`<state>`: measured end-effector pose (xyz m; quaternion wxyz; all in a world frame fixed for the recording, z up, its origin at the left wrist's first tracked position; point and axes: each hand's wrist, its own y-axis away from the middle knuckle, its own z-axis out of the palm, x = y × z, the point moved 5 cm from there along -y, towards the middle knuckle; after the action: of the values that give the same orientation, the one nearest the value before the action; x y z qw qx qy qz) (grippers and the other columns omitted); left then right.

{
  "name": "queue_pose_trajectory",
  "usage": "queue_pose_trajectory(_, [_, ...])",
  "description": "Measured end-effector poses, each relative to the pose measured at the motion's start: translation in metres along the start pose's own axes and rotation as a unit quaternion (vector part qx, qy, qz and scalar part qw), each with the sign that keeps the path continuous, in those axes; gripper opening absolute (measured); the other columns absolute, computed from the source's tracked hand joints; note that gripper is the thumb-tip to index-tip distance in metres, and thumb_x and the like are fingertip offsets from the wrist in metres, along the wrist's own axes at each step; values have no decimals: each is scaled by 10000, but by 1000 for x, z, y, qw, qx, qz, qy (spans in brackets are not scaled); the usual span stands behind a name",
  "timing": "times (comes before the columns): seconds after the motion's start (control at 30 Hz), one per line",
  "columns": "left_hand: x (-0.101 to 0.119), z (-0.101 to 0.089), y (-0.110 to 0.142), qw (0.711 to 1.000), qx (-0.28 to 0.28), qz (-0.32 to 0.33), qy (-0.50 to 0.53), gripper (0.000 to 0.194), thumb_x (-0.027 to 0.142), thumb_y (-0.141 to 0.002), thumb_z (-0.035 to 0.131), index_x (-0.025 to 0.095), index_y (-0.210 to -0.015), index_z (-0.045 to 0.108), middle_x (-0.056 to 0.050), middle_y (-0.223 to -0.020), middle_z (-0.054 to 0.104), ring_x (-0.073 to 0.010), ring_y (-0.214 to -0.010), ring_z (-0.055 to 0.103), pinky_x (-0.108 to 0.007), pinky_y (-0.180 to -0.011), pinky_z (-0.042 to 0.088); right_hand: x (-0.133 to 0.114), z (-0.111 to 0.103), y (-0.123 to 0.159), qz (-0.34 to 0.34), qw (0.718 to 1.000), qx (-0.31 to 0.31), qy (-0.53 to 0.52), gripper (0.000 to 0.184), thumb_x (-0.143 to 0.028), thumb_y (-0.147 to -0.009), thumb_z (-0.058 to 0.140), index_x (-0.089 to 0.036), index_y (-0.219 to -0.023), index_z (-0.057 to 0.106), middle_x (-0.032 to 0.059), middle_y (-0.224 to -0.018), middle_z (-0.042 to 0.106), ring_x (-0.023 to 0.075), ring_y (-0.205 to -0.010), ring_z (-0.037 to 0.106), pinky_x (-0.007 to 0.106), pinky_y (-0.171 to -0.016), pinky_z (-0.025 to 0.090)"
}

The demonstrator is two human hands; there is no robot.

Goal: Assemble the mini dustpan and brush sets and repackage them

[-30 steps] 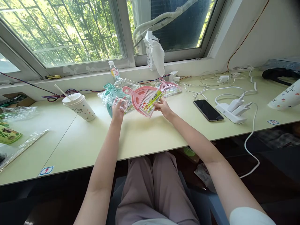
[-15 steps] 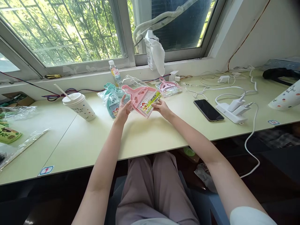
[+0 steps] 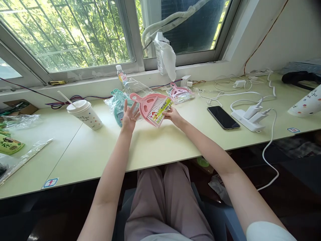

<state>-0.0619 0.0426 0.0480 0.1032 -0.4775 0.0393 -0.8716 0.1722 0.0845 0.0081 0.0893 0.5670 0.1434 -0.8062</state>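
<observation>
My right hand [image 3: 173,115] grips the lower right end of a pink dustpan and brush set [image 3: 152,105], by its green and yellow label. The set is held tilted above the table, handle up to the left, white bristles showing. At its left side my left hand [image 3: 129,115] has its fingers spread; whether a fingertip still touches the pan's edge I cannot tell. Behind that hand lie teal dustpan and brush sets [image 3: 117,103] in clear plastic, partly hidden. Another pink dustpan and brush set [image 3: 181,92], wrapped, rests further back to the right.
A lidded paper cup with a straw [image 3: 85,113] stands at left, and a bottle [image 3: 121,74] at the back. To the right are a phone [image 3: 222,117], a power strip [image 3: 247,119] with cables and another cup [image 3: 307,103]. Clear packaging [image 3: 27,157] lies far left.
My left hand has let go its grip on the dustpan set, moving slightly left with fingers spreading. The set stays in my right hand, its handle slightly lower.
</observation>
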Motion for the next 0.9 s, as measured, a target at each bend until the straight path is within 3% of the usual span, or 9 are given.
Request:
queue_pose_trajectory(0.1, [8,-7,1,999,36,13,37,587,417,-971,525,449,-1520,318,-18,-1485,543,-207,-1164,670,-334,-933,561,-2,-4,0,-5,1000,29,-2,422,-217,-665,825,-229,-999,566,32,-978,738,224,-921,724,496,-933,603])
queue_pose_trajectory(0.3, [6,-10,0,999,49,-2,13,561,446,-946,564,433,-1481,398,-23,-1381,629,-207,-1169,664,-308,-885,572,-7,-13,1,-8,997,79,-23,342,-137,-699,762,-225,-975,579,27,-960,739,207,-888,724,503,-965,587])
queue_pose_trajectory(0.43, [-3,-6,-2,999,33,-25,-7,579,447,-920,594,403,-1470,418,-34,-1296,675,-202,-1095,691,-296,-829,582,-7,-11,1,2,999,43,-28,362,-147,-681,791,-216,-977,594,37,-952,747,213,-867,729,500,-945,595])
queue_pose_trajectory(0.6, [-11,2,2,996,0,-59,-65,648,395,-807,731,354,-1405,485,12,-1062,724,-120,-802,702,-223,-695,559,-3,-1,3,24,999,-17,-13,411,-171,-637,843,-211,-981,620,41,-947,764,220,-846,735,477,-890,620])
queue_pose_trajectory(0.77, [-21,5,5,991,4,-96,-94,568,259,-726,795,276,-1246,566,31,-934,735,-105,-706,673,-201,-604,516,-2,2,5,32,999,-17,-9,426,-167,-634,857,-197,-998,638,47,-926,773,224,-857,744,473,-915,611])
queue_pose_trajectory(0.9, [-24,4,4,991,18,-106,-74,446,256,-726,785,219,-1135,608,13,-927,734,-107,-721,671,-209,-605,519,-3,3,4,13,1000,-1,-18,404,-189,-645,861,-199,-985,643,47,-933,775,223,-865,747,476,-942,600])
